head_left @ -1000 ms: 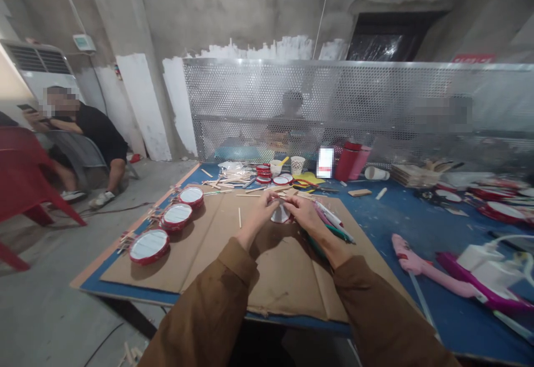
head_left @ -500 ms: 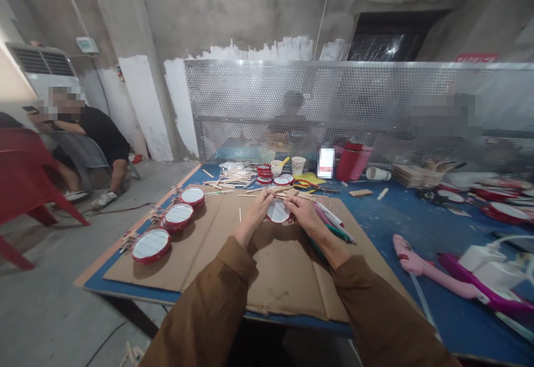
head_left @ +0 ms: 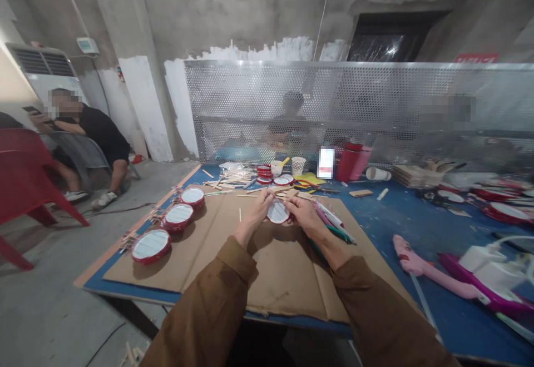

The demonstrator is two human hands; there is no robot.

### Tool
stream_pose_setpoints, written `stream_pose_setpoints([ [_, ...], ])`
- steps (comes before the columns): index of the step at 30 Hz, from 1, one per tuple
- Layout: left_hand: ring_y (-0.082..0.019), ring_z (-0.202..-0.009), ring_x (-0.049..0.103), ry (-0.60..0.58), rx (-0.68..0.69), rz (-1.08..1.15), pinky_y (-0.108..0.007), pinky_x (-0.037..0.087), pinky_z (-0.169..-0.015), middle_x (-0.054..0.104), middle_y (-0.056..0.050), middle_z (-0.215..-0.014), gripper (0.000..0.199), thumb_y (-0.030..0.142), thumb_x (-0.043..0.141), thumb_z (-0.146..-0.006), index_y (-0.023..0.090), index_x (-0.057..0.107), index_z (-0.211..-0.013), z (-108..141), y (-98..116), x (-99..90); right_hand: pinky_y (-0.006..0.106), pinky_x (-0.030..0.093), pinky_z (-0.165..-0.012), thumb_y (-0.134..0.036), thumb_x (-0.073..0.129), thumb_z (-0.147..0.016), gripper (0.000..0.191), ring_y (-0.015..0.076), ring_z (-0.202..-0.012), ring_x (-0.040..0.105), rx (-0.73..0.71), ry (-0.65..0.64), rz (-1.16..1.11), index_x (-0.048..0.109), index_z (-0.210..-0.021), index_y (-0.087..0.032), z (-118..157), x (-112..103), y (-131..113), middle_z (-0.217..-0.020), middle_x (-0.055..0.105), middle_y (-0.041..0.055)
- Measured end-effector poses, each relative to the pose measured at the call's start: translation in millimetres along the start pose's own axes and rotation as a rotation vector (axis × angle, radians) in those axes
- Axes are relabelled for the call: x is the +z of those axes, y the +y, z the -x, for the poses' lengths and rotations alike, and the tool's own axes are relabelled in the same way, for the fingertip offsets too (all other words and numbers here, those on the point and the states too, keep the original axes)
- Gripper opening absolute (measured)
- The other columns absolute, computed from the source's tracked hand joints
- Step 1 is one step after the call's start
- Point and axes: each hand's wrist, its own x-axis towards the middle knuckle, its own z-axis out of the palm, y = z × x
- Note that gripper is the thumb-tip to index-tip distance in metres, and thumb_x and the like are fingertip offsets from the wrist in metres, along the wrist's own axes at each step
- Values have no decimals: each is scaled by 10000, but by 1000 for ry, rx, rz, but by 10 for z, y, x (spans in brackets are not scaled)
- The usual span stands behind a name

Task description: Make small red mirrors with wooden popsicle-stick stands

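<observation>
Both my hands meet over a brown cardboard sheet (head_left: 287, 283), holding a small round red-rimmed white-faced drum (head_left: 277, 212) by its edge from either side. My left hand (head_left: 254, 214) pinches the left side, and my right hand (head_left: 303, 218) grips the right. Several similar finished-looking drums (head_left: 178, 217) lie in a row at the cardboard's left, with clamped sticks beside them. A bundle of coloured sticks (head_left: 334, 225) lies under my right wrist.
The cardboard sits on a blue-topped table (head_left: 377, 217). Wooden craft sticks (head_left: 229, 184) and red rims crowd its far side; a pink toy-like piece (head_left: 421, 272) lies right. A perforated metal screen (head_left: 267, 105) stands behind. A seated person (head_left: 89, 139) holds a phone at left.
The small drum has turned so its round white face shows toward me, where a second ago it stood tilted edge-on. My hands stay close together over the same spot.
</observation>
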Motion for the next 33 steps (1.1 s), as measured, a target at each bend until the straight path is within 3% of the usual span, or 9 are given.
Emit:
stream_pose_setpoints([
  [8, -79, -544, 429, -3, 37, -1, -183, 372, -499, 423, 44, -688, 82, 272, 422, -871, 191, 432, -867, 6, 6, 2, 178, 352, -368, -451, 563, -789, 263, 93, -415, 498, 7, -2, 11, 584, -816, -190, 17, 15, -25, -544, 573, -30],
  [16, -79, -522, 472, -29, 40, 5, -176, 362, -440, 506, 27, -729, 211, 384, 425, -886, 191, 475, -953, 62, 27, 17, 166, 262, -334, -421, 570, -761, 225, 82, -370, 445, 67, 62, -6, 561, -776, -196, 79, 1, -166, -479, 504, -59],
  [24, -88, -423, 470, -18, 9, -33, -188, 329, -318, 475, 28, -653, 202, 392, 409, -887, 199, 455, -926, 29, 0, -10, 165, 237, -339, -427, 588, -749, 233, 78, -378, 463, 99, 18, -69, 552, -760, -197, 104, 35, -194, -495, 525, -61],
  [33, -76, -425, 447, -9, 54, -66, -181, 326, -310, 445, 32, -662, 219, 417, 412, -899, 200, 443, -895, -2, -22, -34, 153, 261, -337, -428, 581, -761, 229, 77, -383, 478, 117, 8, -71, 535, -759, -204, 131, 55, -223, -482, 518, -57],
])
